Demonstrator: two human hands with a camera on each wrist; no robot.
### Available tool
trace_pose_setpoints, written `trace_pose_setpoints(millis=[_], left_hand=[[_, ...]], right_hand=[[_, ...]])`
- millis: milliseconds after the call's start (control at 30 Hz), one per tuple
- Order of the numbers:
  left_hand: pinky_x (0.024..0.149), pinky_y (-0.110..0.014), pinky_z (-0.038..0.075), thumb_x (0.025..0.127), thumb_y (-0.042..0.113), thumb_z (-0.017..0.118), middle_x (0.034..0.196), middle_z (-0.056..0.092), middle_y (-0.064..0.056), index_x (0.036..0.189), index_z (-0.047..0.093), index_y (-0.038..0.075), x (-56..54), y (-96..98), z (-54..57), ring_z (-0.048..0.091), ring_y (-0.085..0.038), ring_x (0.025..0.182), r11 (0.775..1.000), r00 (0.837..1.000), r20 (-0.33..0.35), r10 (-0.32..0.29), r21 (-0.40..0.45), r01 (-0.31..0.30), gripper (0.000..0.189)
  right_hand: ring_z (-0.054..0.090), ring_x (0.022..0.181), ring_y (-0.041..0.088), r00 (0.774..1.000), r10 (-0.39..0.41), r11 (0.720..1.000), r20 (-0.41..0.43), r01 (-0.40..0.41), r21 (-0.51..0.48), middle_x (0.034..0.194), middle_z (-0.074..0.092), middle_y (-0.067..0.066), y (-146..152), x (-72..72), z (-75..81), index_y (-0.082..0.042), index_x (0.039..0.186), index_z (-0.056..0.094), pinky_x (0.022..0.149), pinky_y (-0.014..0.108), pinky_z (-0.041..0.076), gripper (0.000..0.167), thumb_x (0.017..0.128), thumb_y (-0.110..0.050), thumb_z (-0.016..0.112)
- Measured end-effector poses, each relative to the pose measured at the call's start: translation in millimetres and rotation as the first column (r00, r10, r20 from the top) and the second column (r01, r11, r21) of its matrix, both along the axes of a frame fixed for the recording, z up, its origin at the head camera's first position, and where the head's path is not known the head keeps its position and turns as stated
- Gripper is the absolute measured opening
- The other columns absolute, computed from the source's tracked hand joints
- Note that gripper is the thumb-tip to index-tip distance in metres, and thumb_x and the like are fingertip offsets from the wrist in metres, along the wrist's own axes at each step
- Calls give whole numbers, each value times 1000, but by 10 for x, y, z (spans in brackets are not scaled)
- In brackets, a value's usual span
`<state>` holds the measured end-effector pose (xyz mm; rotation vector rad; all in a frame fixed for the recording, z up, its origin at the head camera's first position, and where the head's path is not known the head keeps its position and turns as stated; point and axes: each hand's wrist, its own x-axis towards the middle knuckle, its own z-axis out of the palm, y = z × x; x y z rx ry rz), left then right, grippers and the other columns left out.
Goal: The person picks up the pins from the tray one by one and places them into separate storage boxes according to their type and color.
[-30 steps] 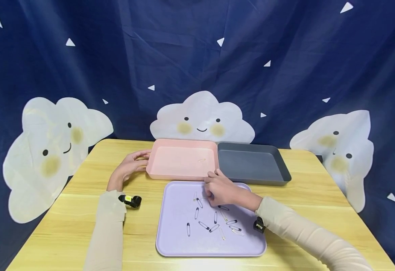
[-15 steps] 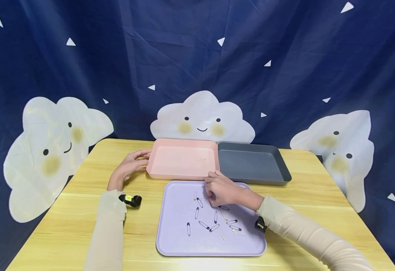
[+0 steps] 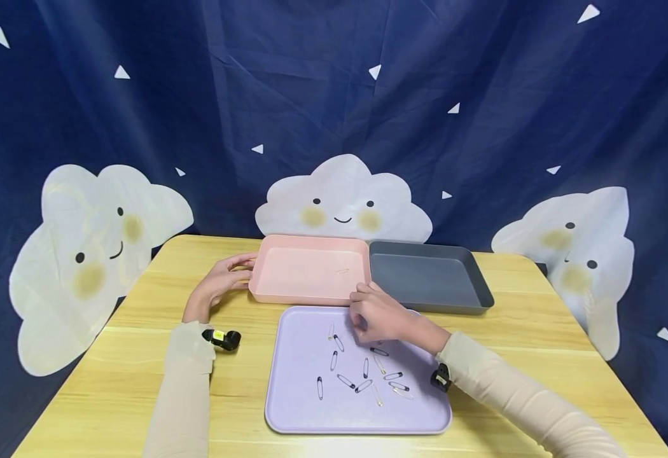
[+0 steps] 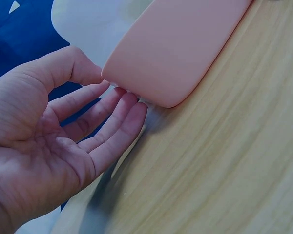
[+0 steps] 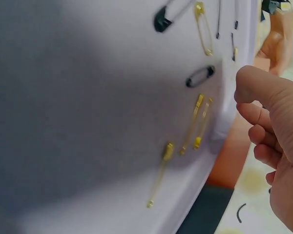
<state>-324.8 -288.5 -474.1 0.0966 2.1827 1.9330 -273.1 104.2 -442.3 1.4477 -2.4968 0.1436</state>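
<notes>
In the head view my left hand (image 3: 219,285) reaches to the left end of a shallow pink tray (image 3: 305,300), its loosely extended fingers resting against the end wall. The left wrist view has the thumb tip at the rim of the pink tray (image 4: 171,53) and the other fingertips by its lower edge. My right hand (image 3: 382,316) is over the far side of a lilac tray (image 3: 305,416), thumb and forefinger pinched together on a safety pin hidden by the fingers. Black safety pins (image 3: 345,381) and gold safety pins (image 5: 165,163) lie scattered on the lilac tray.
A dark grey tray (image 3: 431,308) stands right of the pink one, side against side. One gold safety pin (image 3: 342,271) lies in the pink tray. All sit on a wooden table (image 3: 242,394) before a navy curtain (image 3: 311,76) with clouds.
My right hand has risen slightly up and to the right. The gold safety pin by its fingertips is gone from its spot on the lilac tray. My left hand stays put.
</notes>
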Motion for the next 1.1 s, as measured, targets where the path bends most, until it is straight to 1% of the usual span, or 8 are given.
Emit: trace_pose_setpoints(millis=[100,167,400,600,700,833,967,1100], left_hand=[[83,-24,59,98,2,61,149,43,-28,155,39,1,-2,-5,-6,65,-7,103,1000,1000,0,0,3,0,61],[84,-24,58,99,2,61,150,42,-29,155,38,1,-1,-11,-10,65,-7,103,1000,1000,-5,-4,2,4,61],[84,-24,59,99,3,60,150,42,-28,156,38,1,1,-17,-24,65,-9,104,1000,1000,-2,2,-7,-3,61],[85,-25,59,99,3,60,150,43,-27,156,38,2,10,-7,-18,65,-10,106,1000,1000,-9,5,-12,-5,60],[85,-26,59,99,2,59,149,44,-27,155,38,1,14,-10,-17,65,-9,103,1000,1000,-15,-2,-4,2,60],[85,-25,59,99,3,60,144,48,-22,155,39,2,15,-13,-2,65,-5,100,1000,1000,10,-1,16,1,60],[86,-25,58,99,2,59,139,52,-15,156,39,4,17,-16,18,65,-4,101,1000,999,42,1,28,-2,60],[87,-24,58,99,0,56,142,49,-15,157,38,5,17,-25,26,63,-5,102,999,998,62,1,33,-3,60]], right_hand=[[40,79,14,999,9,1000,-52,-10,-13,73,48,-10,12,-38,54,-23,64,61,74,28,30,18,64,-22,79],[40,79,14,998,9,1000,-61,-10,-22,73,48,-9,18,-63,98,-22,65,63,74,29,30,17,64,-21,80],[40,79,16,999,-34,997,-27,32,-66,72,47,-7,19,-186,252,-18,66,64,75,31,28,17,66,-15,80],[47,86,21,996,-82,991,-45,77,-109,74,53,-4,-11,-350,366,-16,68,68,77,36,33,13,66,-15,80],[47,85,22,994,-98,989,-41,93,-113,74,55,-2,-44,-438,407,-15,69,68,79,38,35,11,67,-14,79],[42,80,21,993,-119,988,-12,117,-103,74,53,-3,-92,-532,434,-14,71,68,78,37,32,10,69,-14,78],[39,79,19,991,-131,986,5,131,-100,75,51,-3,-143,-605,438,-14,72,69,76,35,29,9,70,-14,78],[39,78,20,992,-123,987,-9,121,-108,76,54,-2,-193,-657,448,-14,72,69,74,34,27,11,70,-13,80]])
